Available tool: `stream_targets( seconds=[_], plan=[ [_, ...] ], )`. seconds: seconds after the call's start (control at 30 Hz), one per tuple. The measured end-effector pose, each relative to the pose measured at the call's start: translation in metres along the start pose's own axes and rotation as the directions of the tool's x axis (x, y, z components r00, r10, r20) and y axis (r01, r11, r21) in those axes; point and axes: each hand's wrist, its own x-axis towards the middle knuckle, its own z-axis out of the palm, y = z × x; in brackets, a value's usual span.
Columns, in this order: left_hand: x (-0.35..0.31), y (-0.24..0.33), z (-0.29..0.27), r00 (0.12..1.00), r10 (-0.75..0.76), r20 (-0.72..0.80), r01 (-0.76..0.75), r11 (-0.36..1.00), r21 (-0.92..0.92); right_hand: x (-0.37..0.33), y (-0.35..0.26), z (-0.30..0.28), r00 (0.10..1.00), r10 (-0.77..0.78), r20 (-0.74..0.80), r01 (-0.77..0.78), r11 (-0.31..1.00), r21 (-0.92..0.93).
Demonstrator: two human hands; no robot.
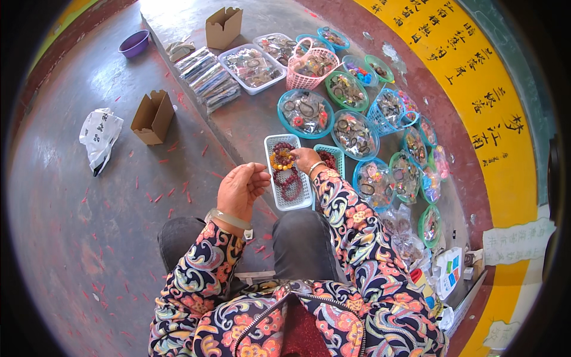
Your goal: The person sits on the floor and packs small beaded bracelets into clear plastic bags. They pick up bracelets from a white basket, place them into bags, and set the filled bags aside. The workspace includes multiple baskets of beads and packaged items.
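Note:
A white plastic basket [275,191] stands in front of my knees. Dark red bead bracelets [289,187] lie inside it, and a bracelet with yellow and dark red beads [281,159] is at its far end. My right hand [306,159] reaches over the basket's right rim, its fingers closed at the edge of the yellow-and-red bracelet. Left of the basket, my left hand [239,191] is raised with fingers curled and fingertips together; anything between them is too small to make out. Partly behind my right forearm sits a teal basket [338,156] with dark red beads.
Several round baskets [306,113] of bagged trinkets crowd the right side. Beyond are a pink basket [297,77], a white tray [253,90] and bundled packets [208,77]. At left are a cardboard box [151,119], a white plastic bag [100,135] and a purple basin [134,45].

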Motion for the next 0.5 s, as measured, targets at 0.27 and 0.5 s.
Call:
stream_targets(
  seconds=[0.27, 0.5],
  plan=[
    [0.003, -0.011, 0.004, 0.999, -0.011, -0.046, 0.013, 0.999, 0.048, -0.114, 0.058, -0.051, 0.974, 0.227, -0.014, -0.180, 0.806, 0.564],
    [-0.002, -0.030, 0.017, 0.978, 0.132, 0.159, -0.177, 0.930, 0.322, -0.325, 0.183, -0.104, 0.467, 0.873, -0.140, -0.355, 0.330, 0.875]
  ],
)
